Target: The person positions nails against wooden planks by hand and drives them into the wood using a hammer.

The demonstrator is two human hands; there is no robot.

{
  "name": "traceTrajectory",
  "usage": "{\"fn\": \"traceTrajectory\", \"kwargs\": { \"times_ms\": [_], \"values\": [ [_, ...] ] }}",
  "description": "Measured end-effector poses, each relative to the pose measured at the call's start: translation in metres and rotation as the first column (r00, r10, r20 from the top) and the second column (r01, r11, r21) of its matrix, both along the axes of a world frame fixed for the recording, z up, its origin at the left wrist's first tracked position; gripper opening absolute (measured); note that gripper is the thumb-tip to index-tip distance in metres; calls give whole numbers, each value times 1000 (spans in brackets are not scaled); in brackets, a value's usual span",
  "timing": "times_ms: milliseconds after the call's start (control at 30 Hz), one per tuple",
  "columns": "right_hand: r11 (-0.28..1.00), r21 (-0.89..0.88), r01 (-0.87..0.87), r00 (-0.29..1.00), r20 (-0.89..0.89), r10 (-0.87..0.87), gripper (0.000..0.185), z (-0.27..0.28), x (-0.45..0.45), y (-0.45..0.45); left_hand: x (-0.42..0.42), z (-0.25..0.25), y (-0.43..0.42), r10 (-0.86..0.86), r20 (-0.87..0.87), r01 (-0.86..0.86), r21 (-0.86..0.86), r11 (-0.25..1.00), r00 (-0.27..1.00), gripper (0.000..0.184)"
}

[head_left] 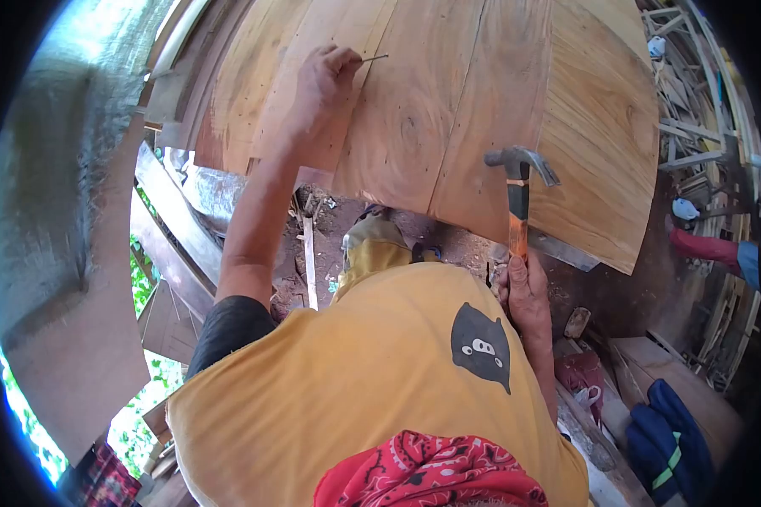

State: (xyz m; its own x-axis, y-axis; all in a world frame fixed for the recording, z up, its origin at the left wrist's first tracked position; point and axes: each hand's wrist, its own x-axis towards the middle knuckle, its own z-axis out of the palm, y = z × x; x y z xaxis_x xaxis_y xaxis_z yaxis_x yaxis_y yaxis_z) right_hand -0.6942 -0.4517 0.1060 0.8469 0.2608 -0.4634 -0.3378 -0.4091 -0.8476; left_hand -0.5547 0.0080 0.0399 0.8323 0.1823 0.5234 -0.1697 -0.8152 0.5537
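Note:
My left hand (325,80) is over the wooden boards (414,110), its fingertips pinching a thin nail (375,57) that points out to the right. The nail lies at a low slant, and I cannot tell whether it touches the wood. At the near edge of the boards, my right hand (526,291) is closed around the lower handle of a claw hammer (517,203). The hammer has a grey metal head and an orange and black handle. Its head is above the boards, with the claw to the right, apart from the nail.
Several wood strips and offcuts (693,135) are piled at the far right, where another person's leg (698,245) shows. Dark blue cloth (658,435) lies at lower right. A large curved sheet (59,211) stands on the left. Below the boards is brown ground (465,241).

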Motion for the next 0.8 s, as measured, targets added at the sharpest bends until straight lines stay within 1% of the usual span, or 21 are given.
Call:
{"fn": "traceTrajectory", "kwargs": {
  "times_ms": [33, 67, 167, 233, 267, 333, 467, 567, 667, 733, 767, 800],
  "values": [
    [1000, -24, 1, 1000, 13, -1, 49, 2, 9, 12, 18, 0, 13, -26, -26, 26, 22, 999, 999, 5],
    [1000, -7, 20, 1000, 17, -20, 47, 5, 19, 27, 34, -1, 24, -48, -52, 50, 44, 998, 997, 6],
    [998, 32, 60, 998, 20, -61, 45, 17, 53, 77, 71, -7, 41, -138, -15, 139, 73, 988, 990, 5],
    [996, 23, 84, 996, 3, -84, 46, 24, 77, 107, 79, -4, 45, -116, -36, 117, 20, 993, 993, 4],
    [995, 46, 91, 996, -4, -91, 46, 27, 84, 115, 80, 2, 46, -102, -41, 102, 4, 995, 994, 3],
    [991, 95, 97, 995, -16, -96, 47, 30, 96, 128, 76, 17, 47, -117, -126, 119, 9, 993, 985, 3],
    [991, 111, 75, 997, 0, -75, 45, 36, 119, 146, 67, 49, 41, -96, -309, 110, 29, 993, 946, 2],
    [994, 103, 44, 999, -3, -44, 45, 36, 134, 154, 69, 51, 40, -86, -344, 104, 36, 994, 935, 3],
    [995, 100, -27, 999, 29, 25, 45, 38, 152, 160, 75, 32, 50, -182, -239, 190, 10, 982, 954, 4],
    [995, 79, -63, 997, 48, 59, 45, 52, 164, 170, 79, 26, 55, -194, -214, 215, 76, 974, 957, 5],
    [992, 100, -74, 994, 92, 65, 44, 57, 169, 174, 80, 23, 56, -203, -204, 228, 107, 968, 958, 5],
    [989, 121, -86, 988, 136, 70, 43, 62, 175, 179, 79, 28, 55, -203, -208, 227, 100, 969, 957, 6]
  ]
}}
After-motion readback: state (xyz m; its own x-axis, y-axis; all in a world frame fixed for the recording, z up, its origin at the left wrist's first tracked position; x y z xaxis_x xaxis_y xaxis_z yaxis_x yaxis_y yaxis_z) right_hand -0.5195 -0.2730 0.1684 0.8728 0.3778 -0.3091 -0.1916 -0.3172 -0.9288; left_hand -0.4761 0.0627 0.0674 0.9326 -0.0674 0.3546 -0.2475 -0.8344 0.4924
